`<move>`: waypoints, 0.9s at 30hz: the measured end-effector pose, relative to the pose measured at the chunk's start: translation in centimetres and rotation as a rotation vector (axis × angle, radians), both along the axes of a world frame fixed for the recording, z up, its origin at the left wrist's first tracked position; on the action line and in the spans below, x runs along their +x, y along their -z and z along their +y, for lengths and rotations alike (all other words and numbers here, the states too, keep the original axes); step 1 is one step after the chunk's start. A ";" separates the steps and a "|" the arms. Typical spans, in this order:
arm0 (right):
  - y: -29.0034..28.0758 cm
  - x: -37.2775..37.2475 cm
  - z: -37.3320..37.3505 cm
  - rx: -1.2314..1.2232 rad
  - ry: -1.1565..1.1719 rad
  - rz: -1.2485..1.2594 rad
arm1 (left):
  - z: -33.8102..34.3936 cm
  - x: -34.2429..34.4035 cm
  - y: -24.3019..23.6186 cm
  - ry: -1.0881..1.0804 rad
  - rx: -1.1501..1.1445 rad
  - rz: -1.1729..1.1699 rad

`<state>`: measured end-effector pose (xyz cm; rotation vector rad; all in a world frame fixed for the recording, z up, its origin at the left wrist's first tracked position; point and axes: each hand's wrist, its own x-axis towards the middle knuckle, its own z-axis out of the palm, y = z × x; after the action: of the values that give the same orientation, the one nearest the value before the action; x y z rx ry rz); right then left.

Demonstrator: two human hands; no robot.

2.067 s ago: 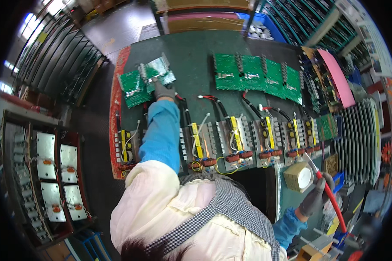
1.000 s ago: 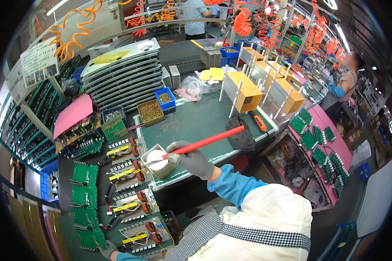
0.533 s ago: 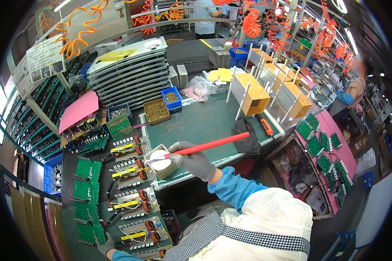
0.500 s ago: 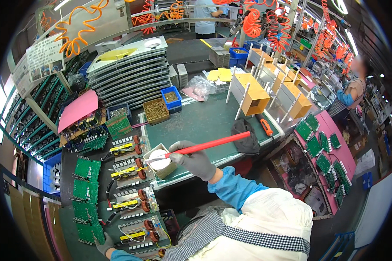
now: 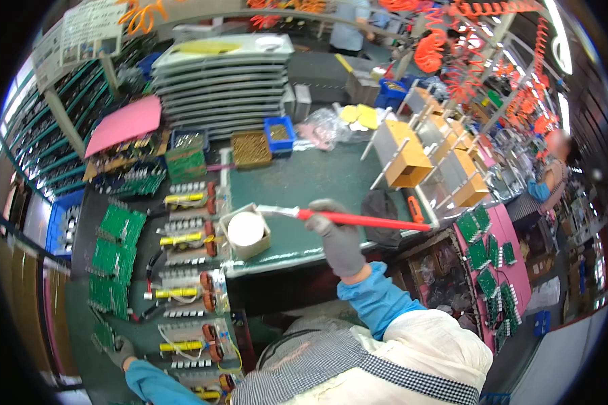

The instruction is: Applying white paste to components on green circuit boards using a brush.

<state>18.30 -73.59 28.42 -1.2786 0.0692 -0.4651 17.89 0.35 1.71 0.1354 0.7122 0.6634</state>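
In a grey glove, my right hand is closed around a brush with a long red handle and a metal neck. The brush's pale tip points left, above the rim of a square box holding a round white container. At the lower left, my gloved left hand grips the edge of a small green circuit board, which looks tilted. More green circuit boards lie in a column beyond it. Beside them runs a row of assemblies with yellow-wrapped parts and copper coils.
Behind stand a tall stack of grey panels, a box of brass screws and a blue bin. Yellow frames with white posts, a dark cloth and an orange tool are to the right. A co-worker stands far right.
My right hand has drawn the brush out of the white container and to the right. My left hand has lifted one board's edge. The whole view has shifted with my head.
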 end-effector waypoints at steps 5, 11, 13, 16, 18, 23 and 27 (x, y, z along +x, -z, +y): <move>2.6 1.1 1.3 0.164 -0.065 -0.136 | -4.2 1.2 0.7 0.477 2.108 1.215; 6.1 2.6 10.4 0.294 -0.280 0.074 | -7.3 -2.0 -5.3 0.319 1.660 1.171; 11.8 5.2 11.2 0.078 -0.398 0.010 | -11.4 -2.4 -6.8 0.220 1.786 1.106; 10.4 5.5 15.5 -0.251 -0.363 0.001 | -14.6 -8.2 -8.7 0.139 1.953 0.919; 18.7 9.0 17.1 -0.543 -0.210 -0.165 | -18.1 -8.9 -10.7 0.247 1.897 0.907; 21.0 12.3 17.8 0.122 -0.527 -0.009 | -21.7 -11.9 -10.7 0.194 1.407 0.404; 20.1 15.3 14.8 -0.148 -0.319 -0.108 | -26.3 -13.5 -12.3 0.330 0.594 -0.075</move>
<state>33.62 -58.77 8.28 -1.3771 -0.2613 -0.2660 4.38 -25.99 14.00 0.7547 0.3897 0.5414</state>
